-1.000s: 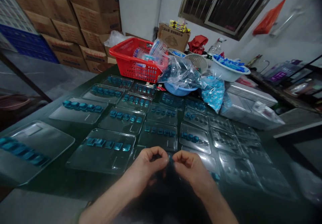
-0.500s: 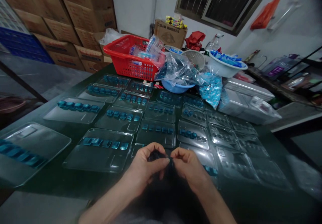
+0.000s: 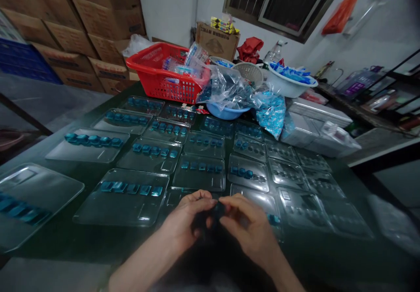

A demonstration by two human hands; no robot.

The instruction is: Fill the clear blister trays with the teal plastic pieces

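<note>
My left hand [image 3: 186, 220] and my right hand [image 3: 252, 226] meet close together above the near edge of the table. The left fingers are curled around a small dark thing [image 3: 217, 211], too shadowed to identify. My right thumb and fingers pinch at its other side. Just beyond the hands lies a clear plastic tray [image 3: 200, 182] with a row of teal blocks [image 3: 202, 167]. To the right, another clear tray [image 3: 249, 177] has teal blocks in only part of its row.
More clear trays [image 3: 98, 209] cover the dark green table [image 3: 65, 248] in rows. At the back stand a red basket [image 3: 170, 91], a blue basin [image 3: 226, 113] under a plastic bag [image 3: 229, 86], and a white basin [image 3: 288, 86]. Cardboard boxes [image 3: 65, 38] are stacked behind, on the left.
My right hand has turned, its fingers reaching over to the left hand, and the gap between the hands has narrowed. The whole view has shifted slightly, moving the surroundings left.
</note>
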